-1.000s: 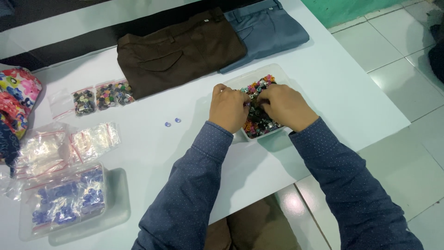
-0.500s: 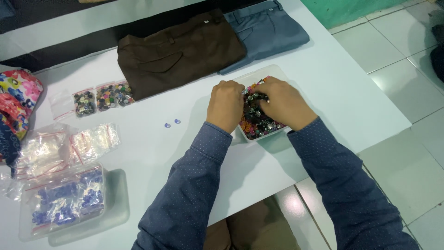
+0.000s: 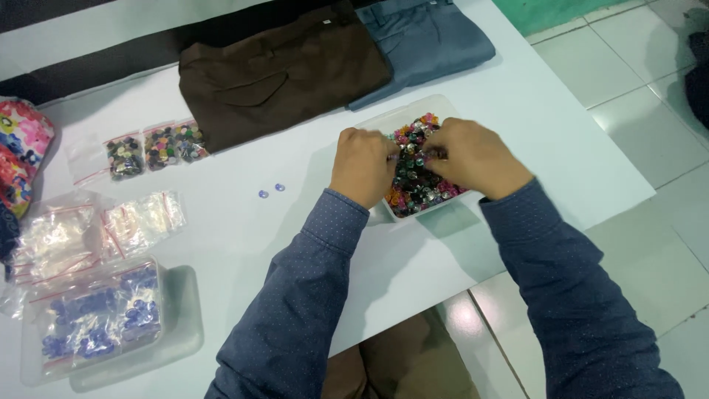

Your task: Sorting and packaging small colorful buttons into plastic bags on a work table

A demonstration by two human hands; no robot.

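A clear plastic tray full of small mixed-colour buttons sits on the white table. Both my hands are in it. My left hand rests with curled fingers on the tray's left side among the buttons. On the right side, my right hand has its fingertips pinched together over the heap. The two hands' fingertips almost meet at the middle; what they pinch is too small to make out. Two loose pale-blue buttons lie on the table left of the tray.
Folded brown trousers and grey-blue trousers lie at the back. Small bags of mixed buttons lie to the left, clear bags nearer, a tray with a bag of blue buttons at front left, flowered cloth at far left.
Both hands have shifted slightly within the button tray, fingertips drawing closer together. Nothing else on the table has moved.
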